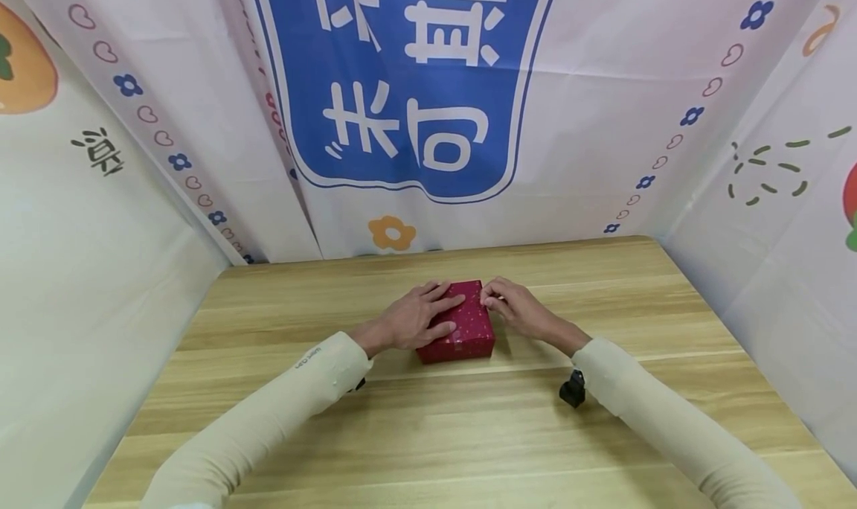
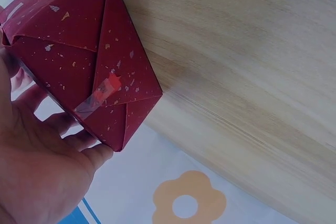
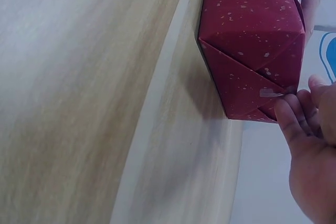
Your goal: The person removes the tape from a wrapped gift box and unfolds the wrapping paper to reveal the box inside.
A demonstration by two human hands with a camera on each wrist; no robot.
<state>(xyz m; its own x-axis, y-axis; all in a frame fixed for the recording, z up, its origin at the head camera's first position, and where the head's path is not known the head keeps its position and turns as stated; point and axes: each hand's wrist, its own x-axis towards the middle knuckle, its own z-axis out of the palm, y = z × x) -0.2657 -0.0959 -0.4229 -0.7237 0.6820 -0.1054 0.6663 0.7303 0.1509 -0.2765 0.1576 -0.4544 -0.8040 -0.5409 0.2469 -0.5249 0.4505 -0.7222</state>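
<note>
A gift box wrapped in dark red paper with gold and silver flecks sits on the wooden table. My left hand rests across its top, fingers spread. At its right edge, the fingertips of my right hand touch the folded end. In the right wrist view, those fingers lie against the flap beside a short strip of clear tape. In the left wrist view, the opposite end has folded triangular flaps and a tape strip with a bright red piece.
The wooden table runs up to hanging white cloth at the back and both sides. A large blue panel with white characters is printed on the back cloth. Black wrist mounts hang under the sleeves.
</note>
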